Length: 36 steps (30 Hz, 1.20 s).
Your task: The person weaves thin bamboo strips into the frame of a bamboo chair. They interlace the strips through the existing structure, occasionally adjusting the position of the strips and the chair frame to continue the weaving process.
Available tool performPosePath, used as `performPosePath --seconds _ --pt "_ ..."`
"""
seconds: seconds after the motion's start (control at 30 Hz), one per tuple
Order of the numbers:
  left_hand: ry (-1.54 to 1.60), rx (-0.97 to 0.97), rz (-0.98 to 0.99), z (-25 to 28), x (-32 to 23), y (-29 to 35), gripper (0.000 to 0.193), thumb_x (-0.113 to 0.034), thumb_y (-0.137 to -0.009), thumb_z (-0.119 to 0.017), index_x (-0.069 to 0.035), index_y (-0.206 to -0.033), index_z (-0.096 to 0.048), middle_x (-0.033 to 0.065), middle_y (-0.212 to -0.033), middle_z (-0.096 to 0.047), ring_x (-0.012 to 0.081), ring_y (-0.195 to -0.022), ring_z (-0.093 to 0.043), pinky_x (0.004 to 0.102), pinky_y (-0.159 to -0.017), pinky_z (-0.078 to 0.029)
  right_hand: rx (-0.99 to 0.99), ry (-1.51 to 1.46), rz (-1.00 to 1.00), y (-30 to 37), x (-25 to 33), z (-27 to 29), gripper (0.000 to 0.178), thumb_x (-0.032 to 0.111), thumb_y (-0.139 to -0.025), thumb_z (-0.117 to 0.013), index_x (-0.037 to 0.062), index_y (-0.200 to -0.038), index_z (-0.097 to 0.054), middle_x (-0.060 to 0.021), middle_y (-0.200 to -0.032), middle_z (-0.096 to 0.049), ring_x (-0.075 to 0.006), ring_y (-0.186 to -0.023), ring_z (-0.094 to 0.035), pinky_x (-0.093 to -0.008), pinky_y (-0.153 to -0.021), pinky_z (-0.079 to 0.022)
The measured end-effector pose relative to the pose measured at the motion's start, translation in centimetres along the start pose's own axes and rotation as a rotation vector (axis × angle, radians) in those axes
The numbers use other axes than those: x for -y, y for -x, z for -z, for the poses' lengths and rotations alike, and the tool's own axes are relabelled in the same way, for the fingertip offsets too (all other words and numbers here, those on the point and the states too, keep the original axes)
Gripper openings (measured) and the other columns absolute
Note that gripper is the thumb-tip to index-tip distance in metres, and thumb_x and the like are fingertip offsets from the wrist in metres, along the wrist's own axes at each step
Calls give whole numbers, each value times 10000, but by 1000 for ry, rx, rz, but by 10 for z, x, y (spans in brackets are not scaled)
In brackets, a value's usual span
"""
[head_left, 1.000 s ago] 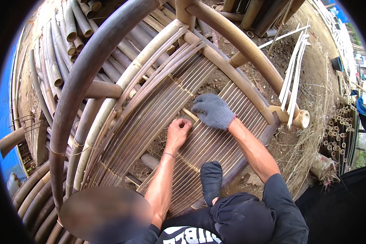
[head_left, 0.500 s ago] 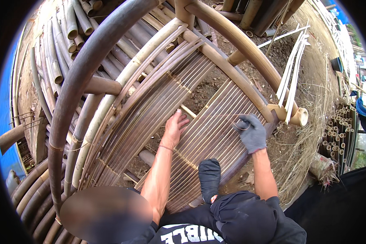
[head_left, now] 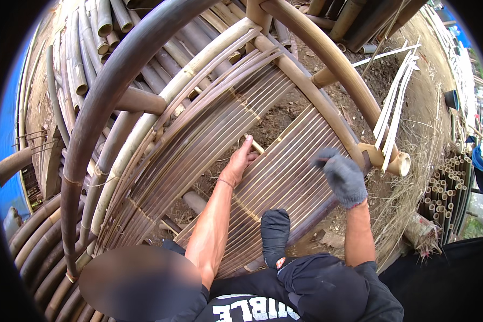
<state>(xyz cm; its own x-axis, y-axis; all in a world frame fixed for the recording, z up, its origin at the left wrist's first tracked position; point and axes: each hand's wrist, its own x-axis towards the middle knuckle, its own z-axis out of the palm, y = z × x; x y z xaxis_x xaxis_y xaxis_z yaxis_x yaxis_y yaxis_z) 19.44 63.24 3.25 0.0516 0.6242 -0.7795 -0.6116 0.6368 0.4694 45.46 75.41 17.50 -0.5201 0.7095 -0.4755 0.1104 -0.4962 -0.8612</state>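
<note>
The bare left hand [head_left: 236, 168] is at the gap edge of the right-hand seat panel of thin dark-brown bamboo slats [head_left: 298, 166], its fingers beside a short, pale, round bamboo crosspiece [head_left: 257, 146]. Its fingers are partly bent, one pointing up; whether this grip pinches anything I cannot tell. The right hand in a grey knitted glove [head_left: 346, 180] hangs over the outer part of the same panel, well apart from the left. Its fingers are curled but blurred, so I cannot tell whether that grip is clamped on something.

A matching left-hand slat panel [head_left: 198, 145] lies across the gap, where brown soil shows. Pale lashing [head_left: 247, 209] crosses the right panel, and a black-covered foot [head_left: 275, 231] rests at its near side. Thick, curved brown bamboo poles [head_left: 94, 134] frame the panels; narrow white strips [head_left: 394, 102] lean over the frame's far right corner.

The step in hand looks like binding slats at the crosspiece, judging by the lashing and the left hand's place. The next move seems to call for a steady left hand and an even pull from the right.
</note>
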Motion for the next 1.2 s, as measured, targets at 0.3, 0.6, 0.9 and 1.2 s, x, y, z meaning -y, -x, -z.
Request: performPosePath --seconds 0.3,0.6,0.9,1.2 --pt "-937 -676 -413 -56 38 34 375 -372 -991 -524 -69 -1076 -728 172 -1048 -591 368 -1032 -528 458 -922 -426 315 -445 -4 -69 25 -19 440 341 -1030 -414 33 -947 -717 -184 -1229 -667 -181 -630 -641 -516 -822 -547" --pt "-970 -741 -229 -54 40 20 371 -390 -997 -483 -91 -1033 -700 154 -1087 -599 371 -1107 -522 533 -933 -379 601 1323 -249 -23 33 23 385 288 -935 -531 -30 -848 -731 -157 -1208 -691 -278 -1004 -681 -423 -912 -534" --pt "-887 -714 -201 -53 35 18 378 -411 -968 -499 -112 -1020 -725 175 -1152 -610 385 -1147 -541 562 -947 -381 253 153 26 -60 48 -38 381 255 -947 -524 -17 -741 -694 -134 -1081 -726 -325 -910 -709 -490 -867 -556" --pt "-813 -676 -123 -45 28 21 363 -385 -955 -508 -96 -977 -726 197 -1047 -702 413 -1067 -618 573 -938 -379 558 1544 -154 -40 -26 -53 455 351 -986 -408 43 -852 -715 -227 -878 -701 -424 -808 -680 -506 -785 -548"
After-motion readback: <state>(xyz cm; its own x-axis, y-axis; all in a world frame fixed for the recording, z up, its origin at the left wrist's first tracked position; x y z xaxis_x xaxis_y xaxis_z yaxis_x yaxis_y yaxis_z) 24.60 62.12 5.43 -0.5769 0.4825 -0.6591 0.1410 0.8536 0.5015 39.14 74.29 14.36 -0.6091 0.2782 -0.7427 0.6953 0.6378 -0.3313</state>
